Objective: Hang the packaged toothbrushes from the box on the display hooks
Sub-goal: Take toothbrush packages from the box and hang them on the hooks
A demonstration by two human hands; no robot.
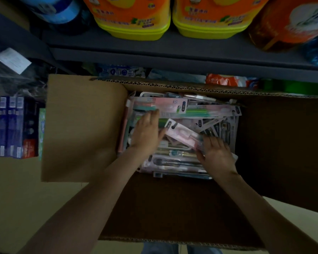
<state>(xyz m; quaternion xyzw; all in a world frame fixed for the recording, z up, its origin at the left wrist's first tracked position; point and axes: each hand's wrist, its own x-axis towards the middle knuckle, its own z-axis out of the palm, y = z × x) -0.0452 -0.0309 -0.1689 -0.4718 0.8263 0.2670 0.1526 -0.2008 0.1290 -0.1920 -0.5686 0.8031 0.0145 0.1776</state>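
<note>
An open cardboard box (pixel 84 125) on the floor holds several packaged toothbrushes (pixel 200 110) lying in a loose pile. Both my hands are down inside it. My left hand (pixel 147 131) rests flat on the packs at the left side, its thumb touching the end of a pink toothbrush pack (pixel 182 135). My right hand (pixel 216 154) grips the other end of that pink pack, which lies tilted across the pile between the two hands. No display hooks are in view.
A grey shelf edge (pixel 173 55) runs just beyond the box, with yellow-and-orange jugs (pixel 134 17) on it. Stacked toothpaste cartons (pixel 17 127) stand on the floor at the left. The box's flaps spread left, right and toward me.
</note>
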